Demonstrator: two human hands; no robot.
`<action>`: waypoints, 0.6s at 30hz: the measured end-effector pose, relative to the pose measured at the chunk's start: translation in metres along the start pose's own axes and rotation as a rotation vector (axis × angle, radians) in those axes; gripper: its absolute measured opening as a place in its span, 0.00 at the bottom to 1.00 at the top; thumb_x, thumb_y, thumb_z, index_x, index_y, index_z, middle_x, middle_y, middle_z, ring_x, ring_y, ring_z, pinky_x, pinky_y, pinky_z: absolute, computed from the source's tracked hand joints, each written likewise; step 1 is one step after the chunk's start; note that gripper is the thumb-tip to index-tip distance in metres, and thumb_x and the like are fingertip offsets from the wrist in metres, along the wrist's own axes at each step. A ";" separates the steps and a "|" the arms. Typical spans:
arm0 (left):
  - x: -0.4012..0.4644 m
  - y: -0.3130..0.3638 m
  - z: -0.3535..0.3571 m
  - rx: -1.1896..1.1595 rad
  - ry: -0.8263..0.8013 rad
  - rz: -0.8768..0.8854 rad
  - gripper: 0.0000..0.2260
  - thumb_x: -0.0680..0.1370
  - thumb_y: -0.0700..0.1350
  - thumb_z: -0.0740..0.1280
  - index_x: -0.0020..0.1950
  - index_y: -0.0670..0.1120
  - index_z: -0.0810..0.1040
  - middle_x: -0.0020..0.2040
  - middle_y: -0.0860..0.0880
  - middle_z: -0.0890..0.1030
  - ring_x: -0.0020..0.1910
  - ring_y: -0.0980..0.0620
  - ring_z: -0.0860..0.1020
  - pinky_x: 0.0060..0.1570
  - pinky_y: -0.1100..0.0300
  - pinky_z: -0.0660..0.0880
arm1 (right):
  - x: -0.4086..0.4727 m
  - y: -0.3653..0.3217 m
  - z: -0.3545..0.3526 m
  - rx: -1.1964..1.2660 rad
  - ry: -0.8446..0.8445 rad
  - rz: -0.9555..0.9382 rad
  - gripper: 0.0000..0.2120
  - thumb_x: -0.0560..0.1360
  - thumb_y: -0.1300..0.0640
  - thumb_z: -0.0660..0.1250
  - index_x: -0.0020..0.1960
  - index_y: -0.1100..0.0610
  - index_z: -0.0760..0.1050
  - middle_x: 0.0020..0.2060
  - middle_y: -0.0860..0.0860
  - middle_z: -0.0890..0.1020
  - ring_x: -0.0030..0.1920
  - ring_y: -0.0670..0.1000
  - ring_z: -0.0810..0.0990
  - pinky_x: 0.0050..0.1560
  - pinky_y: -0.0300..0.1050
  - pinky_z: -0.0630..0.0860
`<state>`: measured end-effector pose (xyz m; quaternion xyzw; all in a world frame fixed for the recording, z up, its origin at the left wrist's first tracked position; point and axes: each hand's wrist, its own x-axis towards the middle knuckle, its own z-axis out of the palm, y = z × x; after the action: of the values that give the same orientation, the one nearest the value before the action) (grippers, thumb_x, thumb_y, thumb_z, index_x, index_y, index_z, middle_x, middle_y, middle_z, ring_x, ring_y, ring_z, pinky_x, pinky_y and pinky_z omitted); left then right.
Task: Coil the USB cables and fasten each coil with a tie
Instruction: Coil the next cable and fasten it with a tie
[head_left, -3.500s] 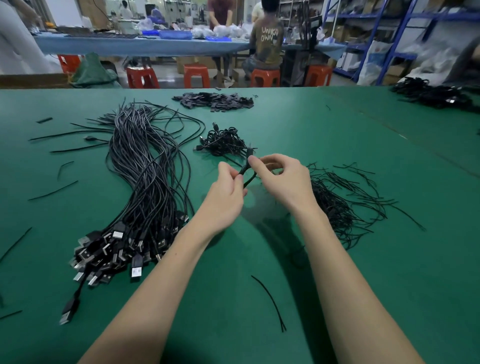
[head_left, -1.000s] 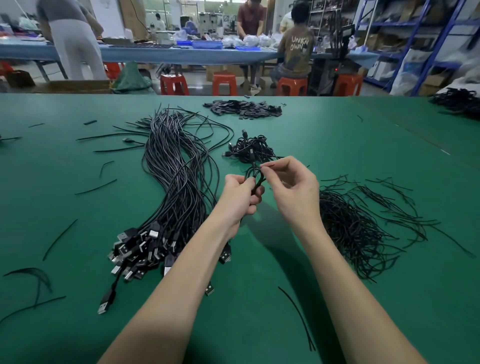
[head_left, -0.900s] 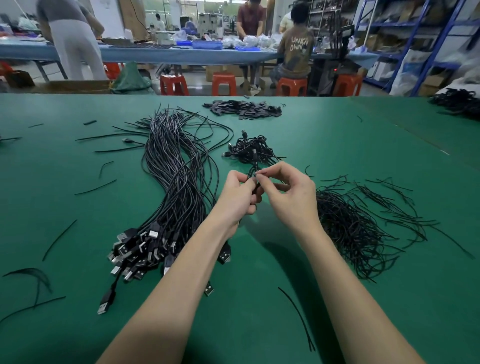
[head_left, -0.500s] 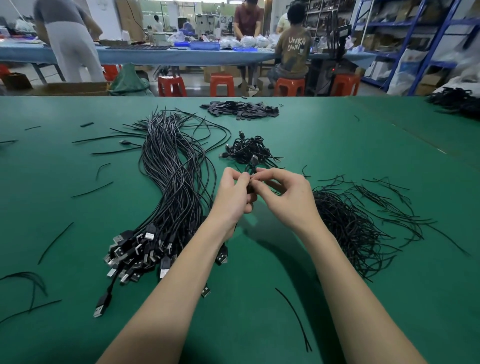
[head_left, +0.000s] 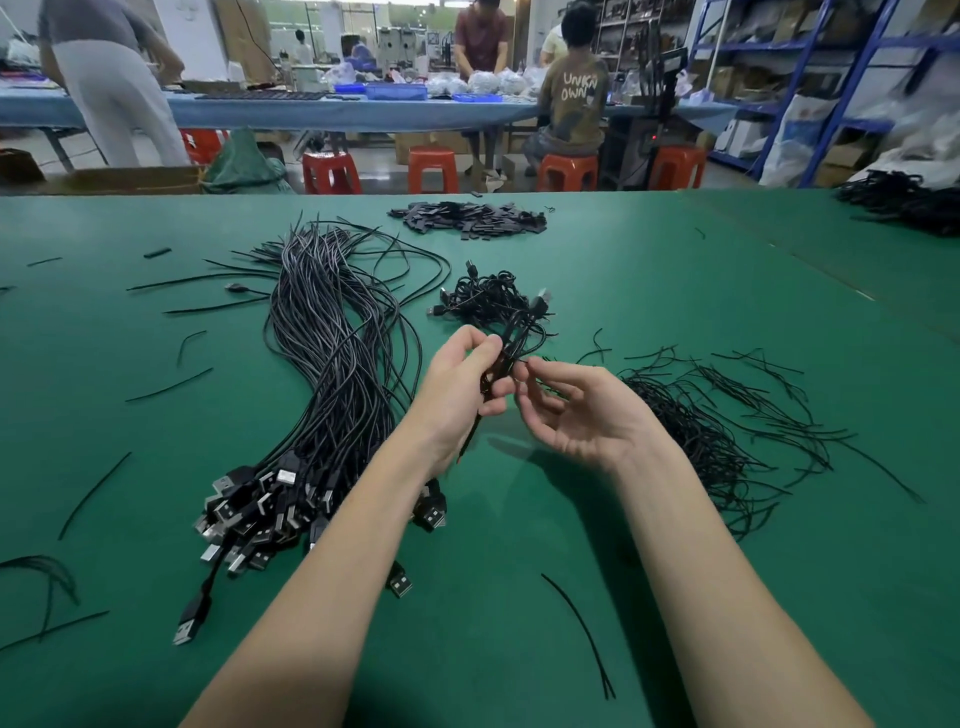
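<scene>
left hand curled round a coiled cable, held up above the green table, coil sticking out past the fingertips toward the far side, plug end on top. right hand just beside it, palm up, fingers loosely bent and gripping nothing plain to see; fingertips near or touching the coil, cannot tell which. thin black tail hanging below the left palm. beyond the hands, small heap of tied coils on the table. to the left, long bundle of straight cables, usb plugs bunched at the near end. to the right, loose pile of black ties, with single ties strewn about the table. farther back, flat pile of dark strips. no bins or trays on the green table; across the aisle, blue tray on a blue bench, contents too small to tell. red stools below it, people at work behind.
</scene>
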<state>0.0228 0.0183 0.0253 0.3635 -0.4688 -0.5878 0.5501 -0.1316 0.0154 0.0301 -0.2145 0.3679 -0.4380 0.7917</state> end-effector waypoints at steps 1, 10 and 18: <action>-0.001 0.002 -0.001 0.013 -0.055 -0.016 0.11 0.85 0.40 0.58 0.42 0.45 0.65 0.37 0.43 0.78 0.30 0.54 0.70 0.28 0.64 0.61 | -0.001 -0.002 -0.004 -0.016 -0.007 0.007 0.09 0.64 0.64 0.76 0.43 0.62 0.83 0.41 0.53 0.85 0.38 0.47 0.83 0.38 0.39 0.84; -0.012 0.020 -0.013 0.360 -0.487 -0.120 0.08 0.82 0.39 0.65 0.44 0.41 0.72 0.47 0.37 0.85 0.36 0.50 0.75 0.33 0.64 0.71 | -0.015 -0.023 -0.031 -0.739 0.013 -0.171 0.02 0.69 0.62 0.76 0.40 0.56 0.87 0.38 0.55 0.85 0.36 0.49 0.78 0.38 0.39 0.70; -0.012 0.004 0.007 1.050 -0.168 0.026 0.07 0.74 0.45 0.73 0.38 0.52 0.79 0.37 0.52 0.84 0.28 0.67 0.75 0.31 0.73 0.70 | -0.022 -0.033 -0.006 -1.480 0.328 -0.434 0.07 0.67 0.53 0.78 0.33 0.42 0.86 0.29 0.38 0.83 0.30 0.32 0.77 0.31 0.29 0.71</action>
<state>0.0186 0.0313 0.0299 0.5359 -0.7468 -0.2943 0.2618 -0.1616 0.0164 0.0564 -0.6855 0.6257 -0.2502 0.2755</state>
